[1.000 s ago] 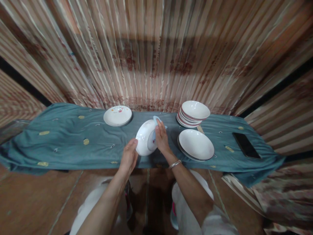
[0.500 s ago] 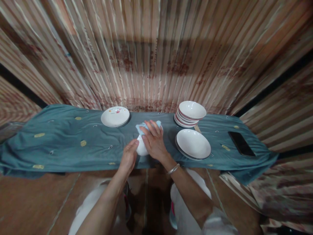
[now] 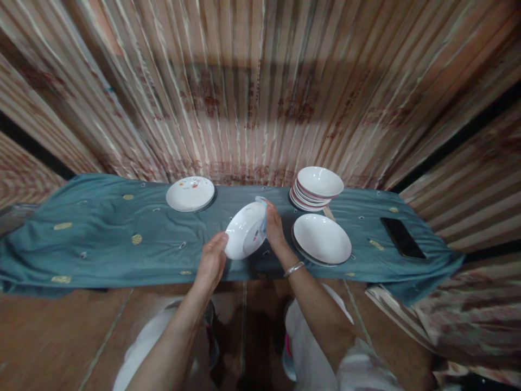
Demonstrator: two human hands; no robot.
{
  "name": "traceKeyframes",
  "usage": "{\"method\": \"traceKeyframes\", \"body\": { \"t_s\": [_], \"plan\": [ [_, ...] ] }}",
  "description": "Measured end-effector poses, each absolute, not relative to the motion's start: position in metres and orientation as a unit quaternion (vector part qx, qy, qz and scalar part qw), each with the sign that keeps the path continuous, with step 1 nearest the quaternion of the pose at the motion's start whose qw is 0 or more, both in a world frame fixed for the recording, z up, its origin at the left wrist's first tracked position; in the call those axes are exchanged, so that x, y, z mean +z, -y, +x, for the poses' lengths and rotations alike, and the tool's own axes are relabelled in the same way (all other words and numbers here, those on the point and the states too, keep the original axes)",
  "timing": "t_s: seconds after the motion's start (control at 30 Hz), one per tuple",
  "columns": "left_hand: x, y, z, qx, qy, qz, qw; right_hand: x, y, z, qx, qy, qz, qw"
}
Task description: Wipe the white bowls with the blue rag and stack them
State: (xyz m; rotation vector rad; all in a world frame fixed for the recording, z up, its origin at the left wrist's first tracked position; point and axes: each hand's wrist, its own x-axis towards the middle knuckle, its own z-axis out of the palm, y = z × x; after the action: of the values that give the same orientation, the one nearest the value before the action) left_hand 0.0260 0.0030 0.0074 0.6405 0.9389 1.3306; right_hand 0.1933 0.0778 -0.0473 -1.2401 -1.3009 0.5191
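Observation:
A white plate point(image 3: 244, 232) is held tilted above the cloth-covered table, a small printed mark showing on its underside or face. My left hand point(image 3: 213, 257) pinches its left edge between thumb and fingers. At the plate's right edge, my right hand point(image 3: 274, 225) is closed on a light blue cloth point(image 3: 262, 212), which is pressed against the rim. Part of the cloth is hidden by the hand and plate. A silver bangle circles my right wrist.
White plates with a floral print point(image 3: 190, 194) lie at the back left. To the right are a stack of bowls point(image 3: 320, 182), a short stack of shallow dishes point(image 3: 322, 239) and a black phone point(image 3: 402, 238). A teal cloth point(image 3: 106, 233) covers the table; a pleated curtain hangs behind.
My right hand has moved with the blue cloth from across the plate to its right edge. More of the plate now shows, and it has turned. My left hand keeps its grip.

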Motion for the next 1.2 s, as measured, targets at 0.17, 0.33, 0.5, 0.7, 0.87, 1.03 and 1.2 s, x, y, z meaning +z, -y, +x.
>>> {"method": "traceKeyframes", "body": {
  "t_s": [0.17,0.33,0.5,0.7,0.87,1.03,1.2],
  "plan": [
    [0.005,-0.003,0.025,0.586,-0.411,0.281,0.639,-0.059,-0.079,0.198,0.215,0.556,-0.544,0.590],
    [0.007,0.000,0.026,0.586,-0.405,0.291,0.639,-0.035,-0.059,0.187,0.112,0.627,-0.550,0.541],
    [0.009,0.000,0.027,0.589,-0.402,0.280,0.643,-0.007,-0.032,0.168,0.018,0.715,-0.533,0.452],
    [0.004,-0.003,0.026,0.590,-0.388,0.281,0.650,-0.003,-0.010,0.149,-0.038,0.784,-0.495,0.374],
    [0.002,-0.003,0.025,0.607,-0.373,0.302,0.633,-0.011,0.003,0.139,-0.055,0.823,-0.463,0.323],
    [0.004,-0.004,0.027,0.606,-0.363,0.303,0.639,-0.007,0.001,0.145,-0.073,0.836,-0.446,0.311],
    [0.006,-0.005,0.029,0.595,-0.379,0.285,0.649,0.003,-0.011,0.154,-0.048,0.803,-0.488,0.340]
  ]
}}
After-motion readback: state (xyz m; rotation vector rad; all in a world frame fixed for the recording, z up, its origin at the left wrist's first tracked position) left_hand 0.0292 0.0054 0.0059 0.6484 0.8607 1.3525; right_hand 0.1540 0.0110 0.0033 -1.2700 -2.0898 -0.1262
